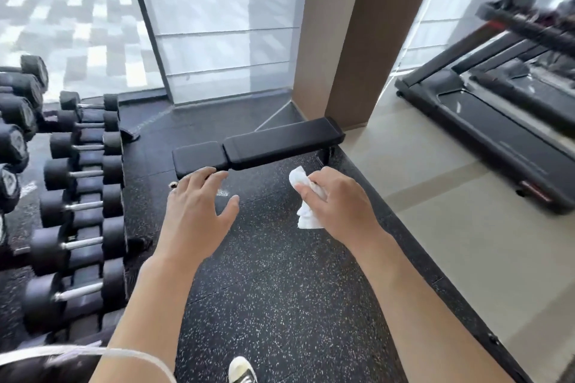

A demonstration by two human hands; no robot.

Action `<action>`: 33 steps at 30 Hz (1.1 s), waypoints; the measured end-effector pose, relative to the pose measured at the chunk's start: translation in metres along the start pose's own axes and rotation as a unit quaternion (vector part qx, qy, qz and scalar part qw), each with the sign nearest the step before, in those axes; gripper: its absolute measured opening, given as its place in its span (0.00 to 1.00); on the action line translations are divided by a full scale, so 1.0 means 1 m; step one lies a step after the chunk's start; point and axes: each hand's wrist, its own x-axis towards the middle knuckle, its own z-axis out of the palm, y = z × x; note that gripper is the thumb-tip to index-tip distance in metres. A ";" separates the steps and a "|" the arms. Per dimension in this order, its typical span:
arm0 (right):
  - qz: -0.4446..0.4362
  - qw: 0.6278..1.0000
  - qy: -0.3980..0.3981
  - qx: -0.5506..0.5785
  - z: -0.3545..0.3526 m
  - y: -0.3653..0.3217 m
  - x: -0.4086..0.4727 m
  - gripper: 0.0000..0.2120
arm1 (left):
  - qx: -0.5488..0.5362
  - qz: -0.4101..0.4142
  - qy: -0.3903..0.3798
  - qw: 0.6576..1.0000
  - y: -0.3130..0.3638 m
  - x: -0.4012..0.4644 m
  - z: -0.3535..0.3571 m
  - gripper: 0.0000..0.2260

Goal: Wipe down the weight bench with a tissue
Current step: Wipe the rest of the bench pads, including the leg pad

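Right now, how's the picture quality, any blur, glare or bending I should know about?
Head view: wide-angle bending tilts the window frame and pillar; daylight washes out the pavement outside; the treadmill console at upper right is motion-blurred; the bench, tissue and both hands are fairly sharp.

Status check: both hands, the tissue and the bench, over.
Left hand open, empty. Right hand gripping crumpled white tissue. Flat black padded weight bench ahead, not yet touched. Nothing between hands and bench.
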 end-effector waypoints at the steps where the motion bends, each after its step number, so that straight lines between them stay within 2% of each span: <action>1: -0.002 1.000 0.006 -0.005 0.003 -0.002 0.016 0.18 | -0.003 0.004 0.003 1.000 -0.005 0.014 0.001 0.23; 9: -0.022 1.000 0.013 -0.001 0.023 -0.011 0.110 0.18 | -0.024 -0.002 0.021 0.999 -0.033 0.096 -0.002 0.21; 18: -0.048 0.998 -0.022 0.023 0.071 0.009 0.205 0.17 | -0.016 -0.037 0.019 0.999 -0.062 0.174 0.020 0.22; 29: -0.105 0.989 -0.046 0.094 0.125 0.047 0.392 0.18 | 0.048 -0.108 0.052 0.992 -0.079 0.317 0.031 0.21; 33: -0.134 0.979 -0.087 0.130 0.150 0.052 0.443 0.19 | 0.056 -0.145 0.075 0.985 -0.081 0.348 0.030 0.21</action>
